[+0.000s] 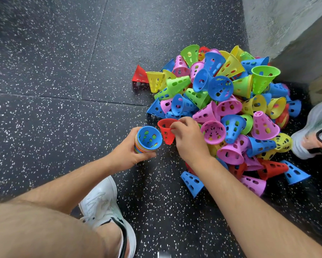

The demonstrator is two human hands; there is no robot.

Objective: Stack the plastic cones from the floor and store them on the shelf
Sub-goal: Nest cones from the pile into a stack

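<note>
— Nearest, lower left?
— Bare thigh (35, 229), cut off by the frame edge; beside it a white shoe (102, 205) on the speckled floor (63, 71).
— Mid-frame?
— At centre, left hand (130, 151) curled round a nested stack (139, 148), blue cone (150, 137) uppermost, the rest only coloured rims, number impossible to tell; just right of it, right hand (190, 138) pinching the rim of a red cone (165, 131); lifted or touching the floor, hard to say.
— Farther, right of centre?
— Loose pile of cones (231, 101) on the floor, lower ones buried; second shoe (313, 131) cropped at the right edge; grey wall (277, 25) in the upper right.
</note>
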